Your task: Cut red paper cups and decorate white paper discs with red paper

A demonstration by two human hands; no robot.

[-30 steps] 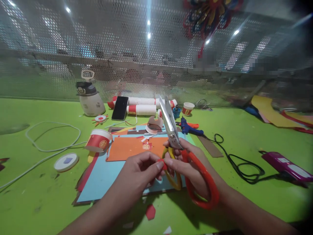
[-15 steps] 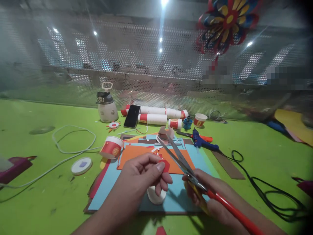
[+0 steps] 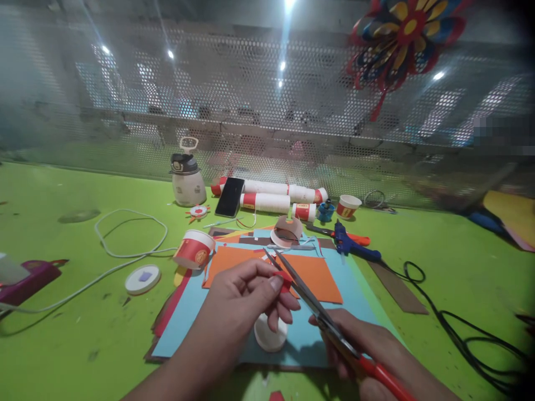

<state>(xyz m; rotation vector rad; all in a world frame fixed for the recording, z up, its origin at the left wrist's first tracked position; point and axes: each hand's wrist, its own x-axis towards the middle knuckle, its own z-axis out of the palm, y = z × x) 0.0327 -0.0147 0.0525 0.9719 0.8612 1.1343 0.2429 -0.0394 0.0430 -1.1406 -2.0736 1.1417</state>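
Observation:
My left hand point(image 3: 246, 292) pinches a small red paper piece point(image 3: 285, 280) between thumb and forefinger. My right hand point(image 3: 368, 348) grips red-handled scissors point(image 3: 309, 301); their blades are slightly apart and meet the red piece. Beneath both hands lie blue card point(image 3: 192, 320) and orange card point(image 3: 317, 275) on the green table point(image 3: 83, 345). A white cup base point(image 3: 270, 337) shows under my left fingers.
A tipped red-and-white paper cup point(image 3: 193, 249), a tape roll point(image 3: 142, 279), a white cable point(image 3: 129, 239), a bottle point(image 3: 187, 181), a phone point(image 3: 229, 197), stacked cup tubes point(image 3: 276, 195), a blue glue gun point(image 3: 355, 245) with black cord point(image 3: 460, 328), and a mesh wall with a paper flower point(image 3: 403, 33).
The scissors swung down from pointing upright to lying low and closing on the red piece. My left hand kept its pinch. The view tilted up.

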